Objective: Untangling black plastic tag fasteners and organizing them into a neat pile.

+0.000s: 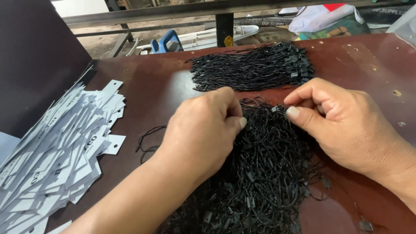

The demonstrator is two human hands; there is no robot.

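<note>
Both hands work on a loose pile of black string loops (pixel 264 173) lying on the near middle of the dark red-brown table (pixel 372 65). Left hand (pixel 203 130) sits on the pile's left side, fingers curled shut, thumb and forefinger pinched on strands at the pile's far edge. Right hand (pixel 342 121) on the pile's right side, thumb pressed to forefinger, also pinching strings (exact strand too fine to tell). The fingertips of the two hands are near each other, not touching.

Farther back, a neater bundle of black strings (pixel 251 67) with small plastic ends lies flat, just beyond the hands, apart from the near pile. At left, a fanned heap of white paper tags (pixel 60 151) with punched holes spreads along the table's left edge. A blue plastic object (pixel 167 43) shows beyond the table's far edge.
</note>
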